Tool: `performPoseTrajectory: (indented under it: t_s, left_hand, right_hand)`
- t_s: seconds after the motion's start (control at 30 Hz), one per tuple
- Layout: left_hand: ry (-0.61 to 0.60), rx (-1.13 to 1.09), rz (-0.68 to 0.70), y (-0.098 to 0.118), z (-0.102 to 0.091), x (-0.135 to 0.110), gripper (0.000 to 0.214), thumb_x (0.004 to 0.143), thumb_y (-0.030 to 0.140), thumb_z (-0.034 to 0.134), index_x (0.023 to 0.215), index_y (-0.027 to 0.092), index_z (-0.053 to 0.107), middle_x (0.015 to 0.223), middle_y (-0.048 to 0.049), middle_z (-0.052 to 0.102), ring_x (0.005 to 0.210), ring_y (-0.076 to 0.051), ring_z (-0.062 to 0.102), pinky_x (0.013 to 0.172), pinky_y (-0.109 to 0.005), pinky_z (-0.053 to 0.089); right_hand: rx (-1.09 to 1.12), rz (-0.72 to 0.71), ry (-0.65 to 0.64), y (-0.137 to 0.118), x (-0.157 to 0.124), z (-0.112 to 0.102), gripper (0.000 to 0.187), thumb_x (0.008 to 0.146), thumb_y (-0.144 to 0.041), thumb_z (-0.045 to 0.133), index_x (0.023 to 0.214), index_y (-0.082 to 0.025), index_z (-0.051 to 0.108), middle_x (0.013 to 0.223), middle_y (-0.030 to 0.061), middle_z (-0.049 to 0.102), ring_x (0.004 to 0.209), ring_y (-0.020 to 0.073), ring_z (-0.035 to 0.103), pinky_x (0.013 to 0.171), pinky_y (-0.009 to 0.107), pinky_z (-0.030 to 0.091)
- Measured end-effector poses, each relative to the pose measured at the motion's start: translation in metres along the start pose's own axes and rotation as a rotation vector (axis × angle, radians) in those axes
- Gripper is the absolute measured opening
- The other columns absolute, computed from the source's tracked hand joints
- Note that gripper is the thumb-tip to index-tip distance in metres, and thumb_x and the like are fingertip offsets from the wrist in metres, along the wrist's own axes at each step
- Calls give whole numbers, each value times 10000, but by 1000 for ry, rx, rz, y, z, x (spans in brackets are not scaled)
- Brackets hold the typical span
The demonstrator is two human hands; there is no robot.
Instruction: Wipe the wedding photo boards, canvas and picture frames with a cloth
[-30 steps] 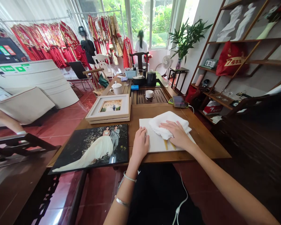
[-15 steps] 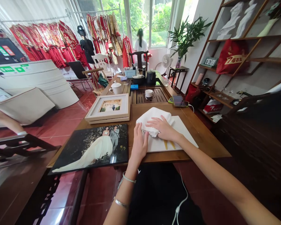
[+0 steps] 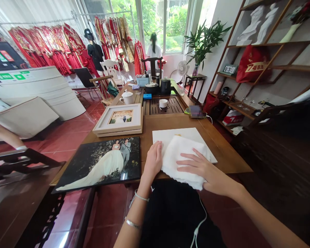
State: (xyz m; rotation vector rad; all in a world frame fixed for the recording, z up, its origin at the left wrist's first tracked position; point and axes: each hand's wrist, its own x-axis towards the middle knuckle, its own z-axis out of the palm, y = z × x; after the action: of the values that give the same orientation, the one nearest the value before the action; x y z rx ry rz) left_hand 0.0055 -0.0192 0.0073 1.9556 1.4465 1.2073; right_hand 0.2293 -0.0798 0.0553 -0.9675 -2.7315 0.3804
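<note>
My right hand [image 3: 201, 168] lies flat with fingers spread on a white cloth [image 3: 182, 156]. The cloth covers the near part of a white board [image 3: 175, 135] on the wooden table [image 3: 222, 151] and hangs over the table's front edge. My left hand [image 3: 153, 162] rests on the board's left edge, fingers together and stretched out, beside the cloth. A large dark wedding photo print [image 3: 100, 162] lies just left of my left hand.
A white framed photo [image 3: 120, 119] sits on a stack behind the print. Farther back are a tea tray [image 3: 162, 106] with a cup [image 3: 163, 102], teapot [image 3: 127, 97] and kettles. A phone [image 3: 196, 111] with a cable lies at right. Shelves stand on the right; a person stands by the window.
My right hand has dragged the cloth from the far part of the board toward me, down to its near edge. My left hand has stayed on the board's left edge.
</note>
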Motion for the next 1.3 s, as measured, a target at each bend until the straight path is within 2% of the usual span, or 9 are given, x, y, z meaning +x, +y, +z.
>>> performPoseTrajectory:
  t_s: [0.13, 0.3, 0.47, 0.6, 0.77, 0.87, 1.0, 1.17, 1.3]
  left_hand:
    - [-31, 79, 44, -4, 4, 0, 320, 900, 184, 442, 1176, 117, 589, 1267, -165, 607, 1255, -254, 519, 1085, -443, 393]
    - [-25, 77, 66, -9, 6, 0, 323, 882, 139, 449, 1173, 141, 588, 1273, -152, 603, 1254, -243, 521, 1090, -457, 391]
    - [-22, 67, 73, -10, 6, 1, 302, 877, 138, 455, 1139, 136, 606, 1257, -152, 614, 1244, -241, 530, 1090, -455, 395]
    - [-2, 58, 83, -11, 7, 0, 286, 875, 138, 461, 1114, 161, 616, 1241, -134, 626, 1225, -234, 545, 1080, -459, 408]
    - [-2, 72, 78, -10, 8, 0, 281, 873, 135, 460, 1106, 148, 617, 1234, -141, 627, 1224, -233, 544, 1082, -455, 405]
    - [1, 83, 69, -10, 8, 1, 280, 876, 135, 455, 1106, 139, 614, 1230, -147, 626, 1225, -235, 542, 1083, -454, 402]
    - [14, 83, 66, -9, 8, 1, 276, 873, 135, 458, 1099, 158, 615, 1223, -138, 628, 1210, -236, 553, 1073, -467, 409]
    - [7, 88, 71, -9, 8, 0, 275, 871, 133, 464, 1101, 160, 613, 1230, -137, 620, 1216, -234, 548, 1076, -464, 408]
    - [-3, 104, 75, -8, 7, 0, 281, 876, 125, 458, 1110, 150, 611, 1240, -149, 611, 1223, -234, 542, 1080, -457, 406]
  right_hand:
    - [22, 45, 143, 10, -23, 6, 553, 777, -62, 456, 1276, -282, 543, 1355, 5, 558, 1362, 208, 338, 1146, 523, 138]
    - [11, 227, 340, 41, -28, 15, 533, 771, -89, 427, 1252, -277, 561, 1317, 36, 589, 1320, 242, 405, 1109, 572, 176]
    - [-13, 331, 319, 91, 1, 10, 637, 703, -91, 432, 1309, -266, 520, 1382, 43, 531, 1349, 262, 359, 1096, 610, 149]
    - [-11, 383, 296, 128, 35, 1, 631, 704, -94, 416, 1307, -243, 530, 1386, 57, 526, 1354, 267, 348, 1092, 612, 153]
    - [-9, 419, 310, 147, 60, -4, 635, 704, -84, 399, 1310, -226, 524, 1386, 54, 526, 1354, 261, 349, 1099, 596, 151]
    - [-6, 418, 307, 143, 57, -3, 650, 691, -75, 406, 1312, -232, 521, 1385, 52, 527, 1358, 262, 340, 1097, 606, 146]
    - [-6, 399, 298, 124, 35, 2, 700, 649, -58, 411, 1316, -244, 514, 1389, 45, 523, 1361, 256, 335, 1098, 613, 132]
    - [-9, 366, 328, 75, -11, 14, 773, 593, -48, 410, 1322, -289, 505, 1394, 26, 518, 1367, 264, 327, 1099, 628, 123]
    - [-2, 396, 355, 33, -47, 24, 747, 621, -53, 401, 1306, -331, 510, 1375, -5, 536, 1368, 260, 328, 1105, 626, 122]
